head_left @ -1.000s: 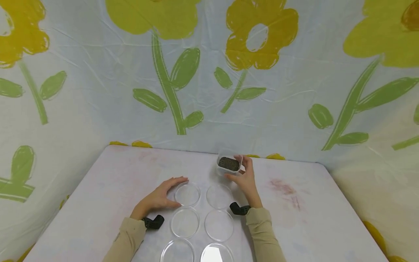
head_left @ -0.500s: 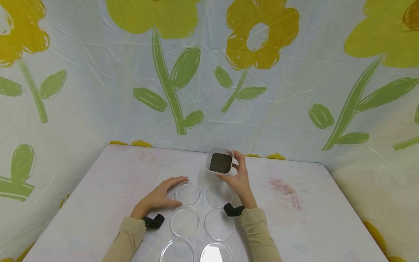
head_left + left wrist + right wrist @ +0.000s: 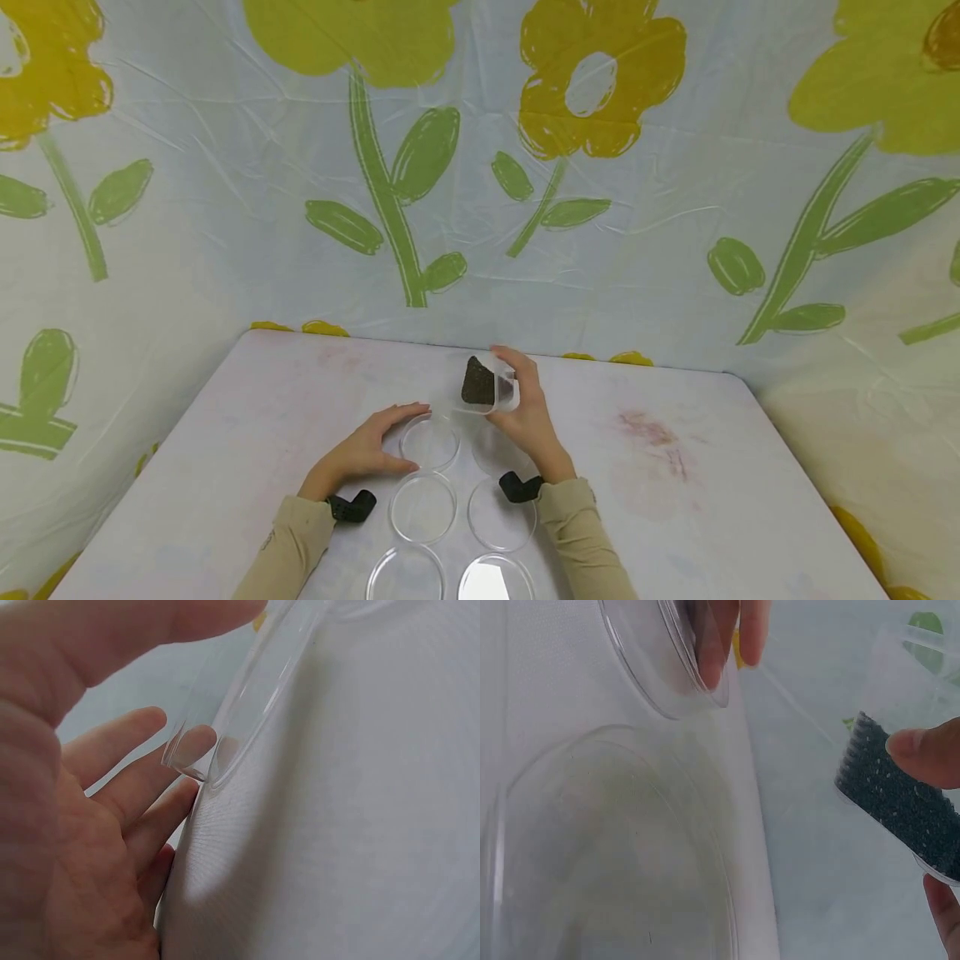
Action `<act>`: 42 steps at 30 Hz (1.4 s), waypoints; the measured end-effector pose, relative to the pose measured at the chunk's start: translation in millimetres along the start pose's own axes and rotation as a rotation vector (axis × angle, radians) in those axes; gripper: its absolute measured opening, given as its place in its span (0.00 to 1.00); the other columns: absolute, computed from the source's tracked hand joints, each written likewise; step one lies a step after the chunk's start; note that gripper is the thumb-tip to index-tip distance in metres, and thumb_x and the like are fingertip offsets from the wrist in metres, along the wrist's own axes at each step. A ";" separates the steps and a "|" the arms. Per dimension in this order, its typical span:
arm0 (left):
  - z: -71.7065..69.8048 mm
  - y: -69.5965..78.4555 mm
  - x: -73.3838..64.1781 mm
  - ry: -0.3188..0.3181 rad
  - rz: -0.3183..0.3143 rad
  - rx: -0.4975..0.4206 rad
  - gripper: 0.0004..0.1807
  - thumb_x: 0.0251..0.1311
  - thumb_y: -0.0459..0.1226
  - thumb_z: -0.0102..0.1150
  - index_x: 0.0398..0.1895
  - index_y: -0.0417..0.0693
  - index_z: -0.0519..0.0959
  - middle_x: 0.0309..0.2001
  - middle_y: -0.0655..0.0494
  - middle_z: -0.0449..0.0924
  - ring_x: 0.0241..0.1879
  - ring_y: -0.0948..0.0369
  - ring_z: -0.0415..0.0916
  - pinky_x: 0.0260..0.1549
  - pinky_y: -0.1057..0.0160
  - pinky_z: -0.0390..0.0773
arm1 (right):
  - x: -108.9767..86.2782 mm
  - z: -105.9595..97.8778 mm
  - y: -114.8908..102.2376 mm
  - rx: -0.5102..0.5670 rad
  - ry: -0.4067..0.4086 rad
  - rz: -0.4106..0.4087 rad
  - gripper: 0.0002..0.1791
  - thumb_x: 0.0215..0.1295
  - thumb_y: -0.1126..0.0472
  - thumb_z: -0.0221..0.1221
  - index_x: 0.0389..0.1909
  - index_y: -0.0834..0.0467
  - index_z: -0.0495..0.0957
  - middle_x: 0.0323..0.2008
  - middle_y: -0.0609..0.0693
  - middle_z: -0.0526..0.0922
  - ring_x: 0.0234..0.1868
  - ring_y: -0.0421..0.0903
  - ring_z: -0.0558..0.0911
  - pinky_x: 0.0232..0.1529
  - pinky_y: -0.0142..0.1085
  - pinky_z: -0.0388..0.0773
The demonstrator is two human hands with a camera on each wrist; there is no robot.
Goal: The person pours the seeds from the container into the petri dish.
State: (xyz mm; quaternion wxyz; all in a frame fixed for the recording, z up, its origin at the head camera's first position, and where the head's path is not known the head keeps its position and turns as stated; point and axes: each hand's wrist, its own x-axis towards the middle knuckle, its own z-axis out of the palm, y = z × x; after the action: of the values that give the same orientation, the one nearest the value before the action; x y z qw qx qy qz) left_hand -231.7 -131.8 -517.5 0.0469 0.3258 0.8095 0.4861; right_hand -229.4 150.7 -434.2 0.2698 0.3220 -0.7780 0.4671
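Note:
My right hand [image 3: 528,417] grips a clear plastic container [image 3: 507,400] by its sides, tilted to the left above the table. Dark, fine grains [image 3: 896,787] have slid against one wall of it, as the right wrist view shows. Below and nearer stands a clear petri dish [image 3: 491,454], partly covered by that hand. My left hand [image 3: 362,446] curves round the left side of the far-left petri dish [image 3: 429,442], thumb at the near side and fingers at the far side. In the left wrist view, fingertips [image 3: 199,742] show through the rim of this dish.
Toward me, more clear petri dishes continue the two columns: a middle-left dish [image 3: 423,508], a middle-right dish [image 3: 502,514] and two at the bottom edge. A whitish table [image 3: 660,517] carries them. Flower-printed cloth [image 3: 645,275] hangs behind and at both sides.
My right hand has moved left with the container and tipped it further to the left, so the grains have shifted inside. The left hand has stayed at its dish.

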 end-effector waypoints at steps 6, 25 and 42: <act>1.0 -2.0 1.7 0.013 0.020 -0.015 0.47 0.43 0.36 0.79 0.69 0.39 0.68 0.68 0.42 0.68 0.69 0.42 0.61 0.65 0.35 0.54 | 3.1 3.3 -2.6 -0.004 -0.025 -0.101 0.47 0.27 0.88 0.61 0.60 0.71 0.66 0.61 0.68 0.69 0.63 0.63 0.65 0.59 0.51 0.67; 1.2 -3.7 3.0 0.002 0.026 0.025 0.47 0.47 0.43 0.77 0.72 0.45 0.65 0.68 0.49 0.71 0.69 0.49 0.63 0.66 0.40 0.58 | -0.2 16.4 28.8 -0.067 -0.109 -0.218 0.48 0.34 0.85 0.63 0.65 0.58 0.70 0.66 0.57 0.71 0.67 0.60 0.64 0.69 0.49 0.59; 2.0 -5.7 4.4 0.020 -0.017 0.047 0.48 0.45 0.43 0.78 0.72 0.49 0.65 0.68 0.54 0.71 0.70 0.53 0.63 0.66 0.43 0.59 | -0.7 20.3 23.6 -0.126 -0.160 -0.252 0.53 0.26 0.89 0.56 0.64 0.56 0.71 0.66 0.56 0.70 0.69 0.58 0.64 0.68 0.47 0.62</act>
State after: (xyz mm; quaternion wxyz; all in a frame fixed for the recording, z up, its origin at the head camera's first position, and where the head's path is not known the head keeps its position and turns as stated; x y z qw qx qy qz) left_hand -237.1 -129.5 -522.2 0.0354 0.3149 0.8240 0.4697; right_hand -249.1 141.1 -456.2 0.2832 0.4357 -0.7782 0.3528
